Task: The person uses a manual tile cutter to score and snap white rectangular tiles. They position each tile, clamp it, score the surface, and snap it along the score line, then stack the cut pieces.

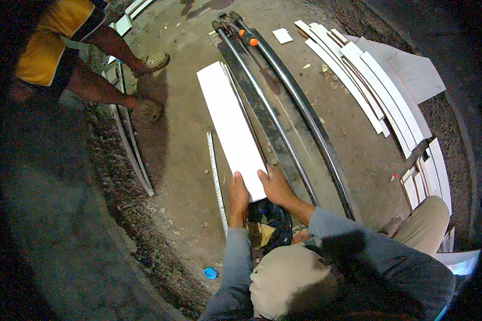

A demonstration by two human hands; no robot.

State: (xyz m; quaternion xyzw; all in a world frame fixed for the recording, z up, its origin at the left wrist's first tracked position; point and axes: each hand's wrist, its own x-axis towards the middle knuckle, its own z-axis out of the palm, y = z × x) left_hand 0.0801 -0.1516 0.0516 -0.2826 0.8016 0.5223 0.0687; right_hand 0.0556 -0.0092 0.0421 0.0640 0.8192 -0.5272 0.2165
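Observation:
A long white tile strip (231, 131) stretches away from me, with the edges of more strips showing under its right side. My left hand (239, 193) grips its near left edge, thumb on top. My right hand (277, 188) grips the near right edge, thumb also on the upper face. The fingers of both hands are mostly hidden beneath. Just right of the strip lies a long manual tile cutter (260, 100) with two metal rails and orange knobs at its far end. A measuring tape or ruler (214, 174) lies on the ground to the left.
Several white tile strips (383, 96) lie stacked along the right, beside a grey sheet (412, 69). A small white offcut (282, 36) rests past the cutter. Another person's legs (104, 88) stand at the upper left, near narrow strips (127, 142). A blue object (210, 273) lies near my left forearm.

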